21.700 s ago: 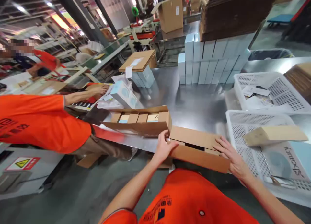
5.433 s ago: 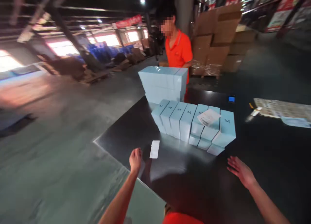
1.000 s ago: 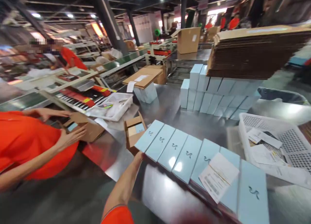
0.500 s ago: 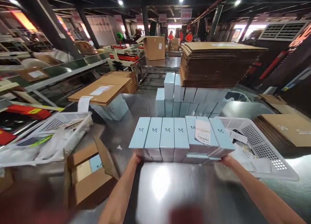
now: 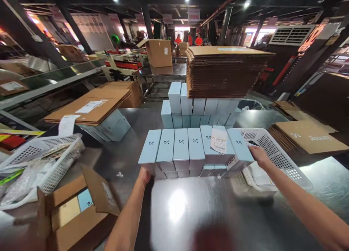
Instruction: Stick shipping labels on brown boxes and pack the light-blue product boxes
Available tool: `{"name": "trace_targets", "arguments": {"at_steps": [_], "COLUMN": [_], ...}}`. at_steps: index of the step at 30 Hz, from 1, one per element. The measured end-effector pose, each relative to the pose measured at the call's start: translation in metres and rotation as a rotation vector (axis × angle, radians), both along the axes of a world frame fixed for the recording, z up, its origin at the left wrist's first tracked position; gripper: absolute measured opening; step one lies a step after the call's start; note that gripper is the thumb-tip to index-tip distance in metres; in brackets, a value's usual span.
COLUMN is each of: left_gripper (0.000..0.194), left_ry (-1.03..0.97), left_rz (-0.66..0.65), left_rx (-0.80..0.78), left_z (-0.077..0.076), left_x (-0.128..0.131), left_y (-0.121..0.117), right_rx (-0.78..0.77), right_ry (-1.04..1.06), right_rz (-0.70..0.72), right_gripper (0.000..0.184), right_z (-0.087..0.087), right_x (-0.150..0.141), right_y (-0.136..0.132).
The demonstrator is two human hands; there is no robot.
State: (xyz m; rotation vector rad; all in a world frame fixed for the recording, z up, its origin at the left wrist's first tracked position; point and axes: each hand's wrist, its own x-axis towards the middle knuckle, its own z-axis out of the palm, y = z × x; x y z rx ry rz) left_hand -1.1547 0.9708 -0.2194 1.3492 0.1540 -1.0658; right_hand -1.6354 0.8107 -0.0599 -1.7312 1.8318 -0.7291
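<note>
A row of light-blue boxes point(image 5: 181, 145), each with a small black squiggle on top, stands on the metal table, with more boxes beneath. My left hand point(image 5: 144, 174) is against the lower left end of this row, its fingers hidden by the boxes. At the other end, my right hand point(image 5: 257, 154) grips the outer side of the rightmost light-blue box point(image 5: 239, 145). That box leans slightly, and lettering shows low on its near left. A white printed slip point(image 5: 219, 140) lies over the tops of the boxes beside it.
Behind the row, flattened cartons point(image 5: 223, 73) lie stacked on more light-blue boxes point(image 5: 174, 98). White baskets point(image 5: 289, 167) flank the work area, and an open carton point(image 5: 79, 214) sits at front left. Other flat cartons point(image 5: 89, 102) are farther left. People in orange point(image 5: 198, 40) are far off.
My right hand has moved from the row's lower right corner up the side of the rightmost box. That box now tilts, exposing its lettering. The view has turned rightward; my left hand stays at its end.
</note>
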Motion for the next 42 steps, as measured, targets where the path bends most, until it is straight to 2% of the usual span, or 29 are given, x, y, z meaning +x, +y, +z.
{"name": "trace_targets", "arguments": {"at_steps": [2, 4, 7, 9, 10, 11, 13, 14, 16, 18, 20, 22, 25, 28, 30, 33, 36, 39, 42], "left_gripper": [0.023, 0.02, 0.013, 0.01, 0.014, 0.021, 0.043, 0.058, 0.087, 0.098, 0.088, 0.074, 0.059, 0.038, 0.029, 0.024, 0.026, 0.032, 0.025], "left_ry": [-0.071, -0.153, -0.256, -0.307, -0.339, -0.414, -0.538, -0.57, -0.565, -0.498, -0.392, -0.27, -0.077, 0.042, 0.06, 0.023, -0.024, -0.036, -0.1], "left_rz": [0.07, 0.142, 0.167, 0.091, 0.012, -0.146, -0.391, -0.49, -0.581, -0.597, -0.621, -0.716, -0.885, -0.82, -0.754, -0.741, -0.802, -0.87, -0.97], "left_rx": [0.044, 0.088, 0.096, 0.067, 0.038, -0.015, -0.203, -0.311, -0.494, -0.58, -0.564, -0.509, -0.432, -0.315, -0.235, -0.168, -0.167, -0.205, -0.296], "left_z": [0.012, 0.021, 0.025, 0.024, 0.024, 0.025, 0.034, 0.042, 0.062, 0.08, 0.09, 0.091, 0.089, 0.092, 0.093, 0.089, 0.08, 0.069, 0.059], "left_x": [-0.007, -0.025, -0.075, -0.126, -0.156, -0.187, -0.256, -0.292, -0.364, -0.438, -0.513, -0.591, -0.708, -0.814, -0.87, -0.933, -0.984, -1.044, -1.117], "left_y": [0.014, 0.036, 0.078, 0.106, 0.117, 0.126, 0.138, 0.141, 0.143, 0.144, 0.145, 0.149, 0.152, 0.142, 0.126, 0.098, 0.074, 0.05, 0.02], "right_rx": [-0.073, -0.122, -0.119, -0.102, -0.104, -0.111, -0.123, -0.119, -0.077, -0.008, 0.058, 0.094, 0.127, 0.208, 0.254, 0.19, 0.089, 0.134, 0.187], "right_ry": [0.066, 0.173, 0.344, 0.4, 0.416, 0.421, 0.406, 0.395, 0.342, 0.206, -0.014, -0.234, -0.495, -0.64, -0.605, -0.399, -0.279, -0.315, -0.362], "right_rz": [0.024, 0.153, 0.367, 0.427, 0.45, 0.473, 0.516, 0.532, 0.57, 0.586, 0.518, 0.359, 0.128, 0.011, -0.062, -0.12, -0.094, -0.145, -0.178], "right_gripper": [0.032, 0.029, 0.015, 0.01, 0.011, 0.015, 0.02, 0.021, 0.018, 0.014, 0.015, 0.023, 0.037, 0.044, 0.046, 0.039, 0.032, 0.026, 0.034], "right_z": [0.033, 0.057, 0.075, 0.079, 0.079, 0.079, 0.075, 0.07, 0.057, 0.038, 0.018, 0.001, -0.011, -0.011, -0.009, -0.007, -0.007, -0.013, -0.023], "right_x": [0.017, 0.047, 0.098, 0.12, 0.124, 0.122, 0.099, 0.079, 0.023, -0.047, -0.127, -0.214, -0.346, -0.465, -0.535, -0.624, -0.699, -0.766, -0.829], "right_y": [-0.005, -0.007, -0.004, 0.008, 0.018, 0.031, 0.068, 0.091, 0.143, 0.197, 0.248, 0.292, 0.348, 0.394, 0.416, 0.43, 0.412, 0.361, 0.29]}}
